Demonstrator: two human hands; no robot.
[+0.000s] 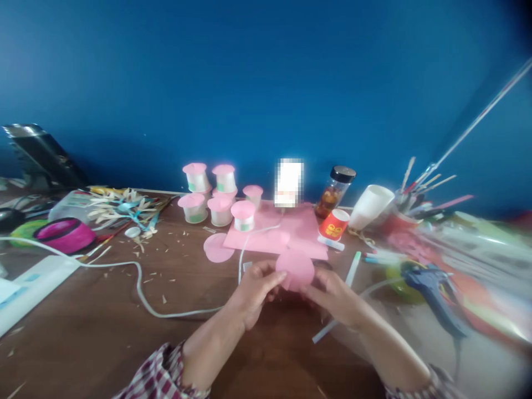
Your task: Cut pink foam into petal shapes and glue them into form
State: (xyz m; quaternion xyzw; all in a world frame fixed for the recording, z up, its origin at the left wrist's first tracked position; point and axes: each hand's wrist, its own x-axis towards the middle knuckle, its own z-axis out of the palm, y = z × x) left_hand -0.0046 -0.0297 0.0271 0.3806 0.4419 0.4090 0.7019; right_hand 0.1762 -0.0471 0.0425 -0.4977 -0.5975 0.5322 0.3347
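Observation:
Between my two hands is a round piece of pink paper (pixel 296 269), held just above the table. My left hand (pixel 262 285) pinches its left edge, thumb on top. At its lower right edge, my right hand (pixel 332 293) has its fingers closed on the paper. Some fingertips are hidden behind it. Behind my hands lie larger sheets of pink paper (pixel 266 233), with another pink paper circle (pixel 219 247) to their left. Several small clear cups with pink paper circles on top stand farther back, among them a front cup (pixel 244 221) and a stacked cup (pixel 197 180).
A white cable (pixel 166 316) crosses the table from the left. At right are a blurred glue gun (pixel 432 282), a red paper cup (pixel 333 224), a white cup (pixel 371 206) and a black-lidded jar (pixel 330 194). Shavings (pixel 124 208) and a pink tape roll (pixel 66 235) lie left.

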